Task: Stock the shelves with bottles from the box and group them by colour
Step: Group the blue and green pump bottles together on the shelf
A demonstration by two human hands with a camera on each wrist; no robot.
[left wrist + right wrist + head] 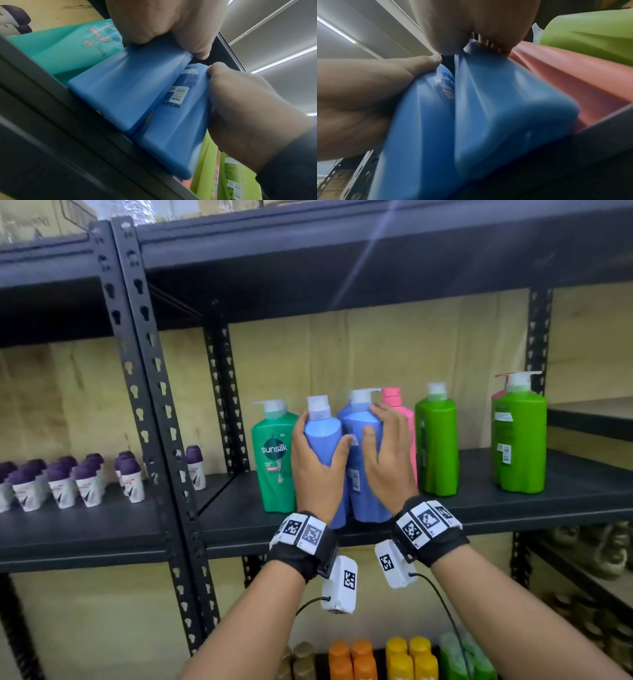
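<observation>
I'm facing a black metal rack w/ perforated uprights; the middle shelf [513, 508] is a dark flat board, plywood-looking wall behind. Ceiling strip lights show in both wrist views. Left bay holds a cluster of small purple-capped bottles [68, 484]. Shelf below, bottom of head view: orange bottles [351, 659] and yellow bottles [411, 655], partly cut off.

My left hand [317, 463] wraps the left blue bottle [323, 446], thumb on its right side, fingers curled round the left. My right hand [388, 450] lies against the right blue bottle [363, 460], fingers reaching over its shoulder, thumb on the front; it grasps it. Both bottles stand at the shelf's front edge, long axis vertical, white caps up, bases on the board, sides touching. Right one's pump spout points right. In the left wrist view the right bottle's barcode label [177, 95] faces me.

Just left: teal Sunsilk bottle [274, 457], upright, front label toward me, spout pointing left. Just right, behind my right hand: pink bottle [399, 412], upright. Further right, two green bottles [436, 440], upright, apart from each other; the far one [520, 440] has a back label facing left-front.
</observation>
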